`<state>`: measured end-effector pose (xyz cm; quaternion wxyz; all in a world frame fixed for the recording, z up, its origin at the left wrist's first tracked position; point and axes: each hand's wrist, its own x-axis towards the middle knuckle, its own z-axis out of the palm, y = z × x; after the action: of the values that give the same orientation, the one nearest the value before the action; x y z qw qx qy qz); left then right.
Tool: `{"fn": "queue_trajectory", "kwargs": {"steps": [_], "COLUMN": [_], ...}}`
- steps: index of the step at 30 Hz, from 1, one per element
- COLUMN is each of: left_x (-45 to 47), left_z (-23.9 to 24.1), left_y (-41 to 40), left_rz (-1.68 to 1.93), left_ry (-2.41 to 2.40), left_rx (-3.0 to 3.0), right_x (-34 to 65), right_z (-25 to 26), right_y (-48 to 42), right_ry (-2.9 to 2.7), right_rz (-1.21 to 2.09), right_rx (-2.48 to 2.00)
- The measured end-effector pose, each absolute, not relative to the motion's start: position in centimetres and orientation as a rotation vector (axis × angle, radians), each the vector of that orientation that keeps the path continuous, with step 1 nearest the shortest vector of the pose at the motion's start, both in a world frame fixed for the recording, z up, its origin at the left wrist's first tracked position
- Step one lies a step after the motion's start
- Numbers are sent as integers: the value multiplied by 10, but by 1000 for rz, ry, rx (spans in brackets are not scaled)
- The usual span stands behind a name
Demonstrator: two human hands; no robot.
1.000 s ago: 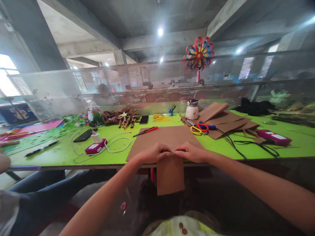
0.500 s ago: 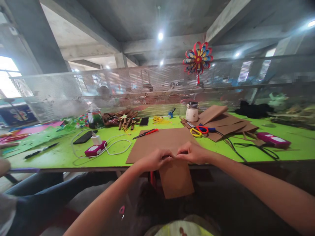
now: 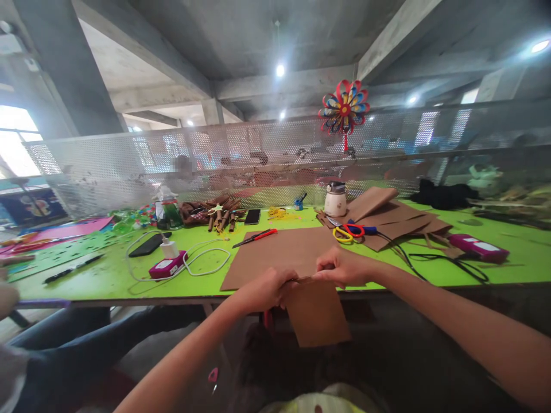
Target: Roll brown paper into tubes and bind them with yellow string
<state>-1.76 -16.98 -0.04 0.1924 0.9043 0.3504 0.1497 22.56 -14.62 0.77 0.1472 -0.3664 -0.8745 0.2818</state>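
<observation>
A small piece of brown kraft paper (image 3: 318, 315) hangs from both hands at the table's front edge, and its upper edge looks rolled or folded. My left hand (image 3: 275, 287) is closed on the upper left corner. At the upper right, my right hand (image 3: 338, 267) pinches the same edge between thumb and fingers. Just beyond the hands, a large brown paper sheet (image 3: 267, 258) lies flat on the green table (image 3: 206, 287). On that sheet rests a dark craft knife with a red end (image 3: 258, 236). Scissors with red and yellow handles (image 3: 348, 232) lie by its right corner.
Brown paper sheets (image 3: 391, 223) are piled at the right beside a cream flask (image 3: 335, 199). Purple power blocks (image 3: 169, 266) with cables sit on both sides. Rolled paper tubes (image 3: 221, 217) and a phone (image 3: 252, 216) lie at the back. Another person's legs (image 3: 99, 344) are at left.
My hands have moved slightly apart along the paper's upper edge, exposing more of it. The hanging piece has shifted a little to the right and tilted.
</observation>
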Motion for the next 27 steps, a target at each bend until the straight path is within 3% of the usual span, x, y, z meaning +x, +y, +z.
{"fn": "queue_trajectory", "kwargs": {"steps": [11,21,27], "left_x": [-27,-30,-12], "left_z": [9,13,-5], "left_y": [-168,-167,-171], "left_rz": [395,513,505], "left_ry": [937,676,453], "left_rx": [2267,1727,1485], "right_x": [230,215,195], "right_z": [24,23,35], "right_y": [-148,-151,-173], "right_ry": [-2534,-2086,-2106], "right_rz": [678,1384,1367], "right_rx": [-989,-465,-199]}}
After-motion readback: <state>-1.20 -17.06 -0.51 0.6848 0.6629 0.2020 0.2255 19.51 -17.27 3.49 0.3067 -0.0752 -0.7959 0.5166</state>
